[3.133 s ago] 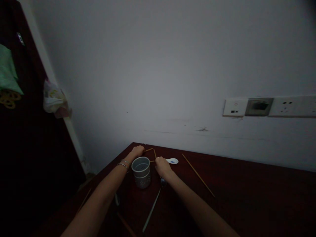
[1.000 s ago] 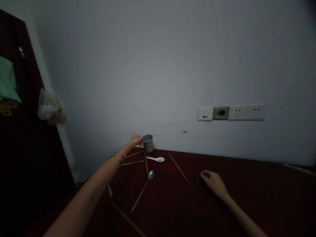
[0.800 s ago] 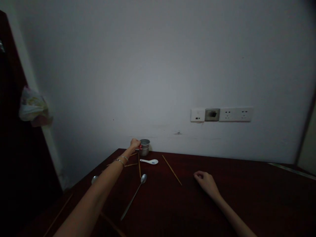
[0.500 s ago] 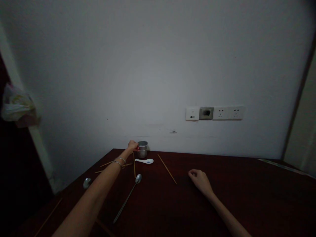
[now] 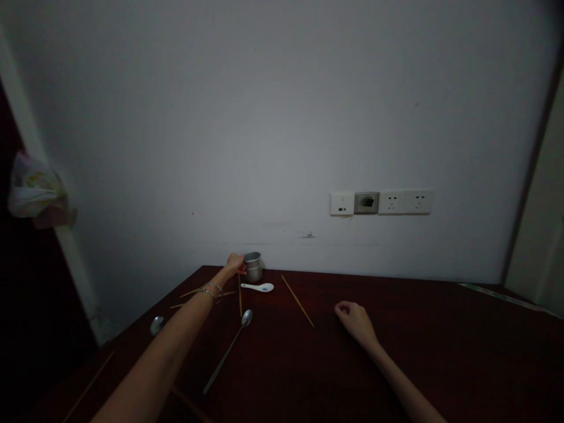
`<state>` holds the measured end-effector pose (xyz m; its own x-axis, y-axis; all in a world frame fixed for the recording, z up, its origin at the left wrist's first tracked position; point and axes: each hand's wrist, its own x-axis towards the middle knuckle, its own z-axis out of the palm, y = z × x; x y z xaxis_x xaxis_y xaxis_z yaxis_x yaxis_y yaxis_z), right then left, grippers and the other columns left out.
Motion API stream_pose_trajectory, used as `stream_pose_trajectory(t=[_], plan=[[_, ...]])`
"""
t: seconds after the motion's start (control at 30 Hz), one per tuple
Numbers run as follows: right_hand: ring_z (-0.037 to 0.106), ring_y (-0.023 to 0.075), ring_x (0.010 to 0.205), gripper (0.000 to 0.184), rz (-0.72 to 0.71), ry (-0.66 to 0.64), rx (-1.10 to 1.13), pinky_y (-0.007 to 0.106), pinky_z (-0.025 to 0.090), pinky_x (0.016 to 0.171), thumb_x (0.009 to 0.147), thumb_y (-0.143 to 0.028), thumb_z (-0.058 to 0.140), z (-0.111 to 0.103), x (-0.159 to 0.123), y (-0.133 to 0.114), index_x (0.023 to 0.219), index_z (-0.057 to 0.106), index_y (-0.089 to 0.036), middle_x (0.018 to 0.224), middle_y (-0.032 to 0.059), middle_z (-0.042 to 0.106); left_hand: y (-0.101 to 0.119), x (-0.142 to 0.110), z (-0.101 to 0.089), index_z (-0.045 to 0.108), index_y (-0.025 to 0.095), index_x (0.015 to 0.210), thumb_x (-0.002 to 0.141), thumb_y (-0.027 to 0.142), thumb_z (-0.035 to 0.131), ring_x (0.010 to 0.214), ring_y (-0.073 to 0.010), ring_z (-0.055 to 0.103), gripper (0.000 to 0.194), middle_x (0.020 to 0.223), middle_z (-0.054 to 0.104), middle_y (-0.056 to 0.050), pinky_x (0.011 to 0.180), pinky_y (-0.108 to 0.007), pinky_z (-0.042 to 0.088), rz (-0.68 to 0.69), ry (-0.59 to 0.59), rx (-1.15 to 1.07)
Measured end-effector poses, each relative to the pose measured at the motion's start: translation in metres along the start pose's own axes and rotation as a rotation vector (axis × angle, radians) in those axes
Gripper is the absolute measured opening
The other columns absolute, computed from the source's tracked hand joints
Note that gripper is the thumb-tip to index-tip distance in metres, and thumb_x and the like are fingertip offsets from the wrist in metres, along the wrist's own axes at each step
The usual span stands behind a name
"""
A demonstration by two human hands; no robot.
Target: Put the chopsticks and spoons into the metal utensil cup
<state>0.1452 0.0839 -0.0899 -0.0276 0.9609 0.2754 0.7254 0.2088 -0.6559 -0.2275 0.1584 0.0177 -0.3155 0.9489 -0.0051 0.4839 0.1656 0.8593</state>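
At the far edge of the table, by the wall, my left hand (image 5: 237, 263) is closed at the left side of a grey metal cup (image 5: 253, 268). The cup stands upright; any handle is hidden by my fingers. Just in front of it lies a white soup spoon (image 5: 259, 287) with a blue mark. A long-handled metal spoon (image 5: 227, 355) points toward the cup from nearer in. My right hand (image 5: 356, 322) rests on the tabletop with its fingers curled in and nothing visible in them. Between the hands lies a wooden chopstick (image 5: 297, 301).
Another chopstick (image 5: 240, 296) and several more lie around my left forearm, which partly covers a second metal spoon (image 5: 157, 325). Behind the dark red table (image 5: 440, 352) rises a wall with sockets (image 5: 399, 202). A plastic bag (image 5: 37, 188) hangs at left.
The cup and my left hand have shifted very slightly left. My right hand stays in the same spot on the table, and the view has moved a little.
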Motion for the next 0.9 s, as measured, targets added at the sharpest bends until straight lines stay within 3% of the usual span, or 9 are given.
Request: stream_pose_trajectory(t=[0.23, 0.4, 0.5, 0.6, 0.7, 0.8, 0.9], plan=[[0.062, 0.0170, 0.069, 0.029, 0.005, -0.028, -0.007, 0.022, 0.040, 0.061, 0.074, -0.029, 0.041, -0.001, 0.000, -0.001, 0.075, 0.068, -0.018, 0.074, 0.0058, 0.068, -0.001, -0.016, -0.017, 0.052, 0.009, 0.090, 0.082, 0.020, 0.036, 0.041, -0.0090, 0.049, 0.021, 0.051, 0.051, 0.000, 0.046, -0.020, 0.044, 0.008, 0.201, -0.020], [0.062, 0.0180, 0.072, 0.029, -0.019, -0.037, -0.023, 0.022, 0.040, 0.063, 0.075, -0.029, 0.041, -0.002, -0.001, 0.000, 0.077, 0.067, -0.017, 0.076, 0.0059, 0.068, -0.015, -0.037, -0.032, 0.041, 0.009, 0.114, 0.081, 0.017, 0.038, 0.035, -0.0072, 0.045, 0.035, 0.050, 0.050, 0.004, 0.044, -0.018, 0.041, 0.009, 0.268, 0.010], [0.063, 0.0183, 0.073, 0.029, -0.028, -0.039, -0.045, 0.022, 0.040, 0.064, 0.076, -0.029, 0.041, -0.002, -0.002, -0.001, 0.077, 0.067, -0.018, 0.077, 0.0063, 0.068, -0.024, -0.058, -0.030, 0.037, 0.010, 0.119, 0.081, 0.017, 0.036, 0.035, -0.0064, 0.044, 0.038, 0.053, 0.051, 0.004, 0.042, -0.017, 0.040, 0.020, 0.281, 0.026], [0.063, 0.0185, 0.073, 0.029, -0.028, -0.036, -0.072, 0.022, 0.041, 0.064, 0.076, -0.030, 0.041, -0.002, -0.004, -0.002, 0.078, 0.068, -0.018, 0.076, 0.0063, 0.068, -0.030, -0.081, -0.013, 0.044, 0.010, 0.112, 0.080, 0.016, 0.036, 0.038, -0.0067, 0.046, 0.033, 0.058, 0.054, 0.002, 0.042, -0.017, 0.039, 0.043, 0.264, 0.043], [0.063, 0.0181, 0.073, 0.029, -0.044, -0.034, -0.100, 0.022, 0.041, 0.064, 0.076, -0.031, 0.041, -0.003, -0.007, -0.003, 0.080, 0.067, -0.019, 0.075, 0.0058, 0.068, -0.031, -0.107, 0.016, 0.052, 0.014, 0.102, 0.078, 0.015, 0.040, 0.044, -0.0086, 0.050, 0.027, 0.064, 0.058, -0.002, 0.045, -0.018, 0.040, 0.106, 0.194, 0.072], [0.063, 0.0175, 0.073, 0.030, -0.080, -0.044, -0.126, 0.022, 0.041, 0.065, 0.077, -0.031, 0.040, -0.005, -0.011, -0.006, 0.081, 0.067, -0.018, 0.075, 0.0055, 0.067, -0.030, -0.140, 0.049, 0.049, 0.017, 0.107, 0.078, 0.017, 0.038, 0.059, -0.0145, 0.058, 0.031, 0.074, 0.061, -0.007, 0.056, -0.024, 0.044, 0.255, 0.024, 0.285], [0.062, 0.0177, 0.078, 0.032, -0.086, -0.052, -0.153, 0.023, 0.042, 0.070, 0.079, -0.030, 0.037, -0.006, -0.016, -0.009, 0.086, 0.065, -0.017, 0.082, 0.0067, 0.066, -0.030, -0.178, 0.080, 0.049, 0.021, 0.108, 0.077, 0.020, 0.042, 0.087, -0.0206, 0.058, 0.033, 0.093, 0.060, -0.011, 0.075, -0.031, 0.043, 0.520, -0.107, 0.475]])
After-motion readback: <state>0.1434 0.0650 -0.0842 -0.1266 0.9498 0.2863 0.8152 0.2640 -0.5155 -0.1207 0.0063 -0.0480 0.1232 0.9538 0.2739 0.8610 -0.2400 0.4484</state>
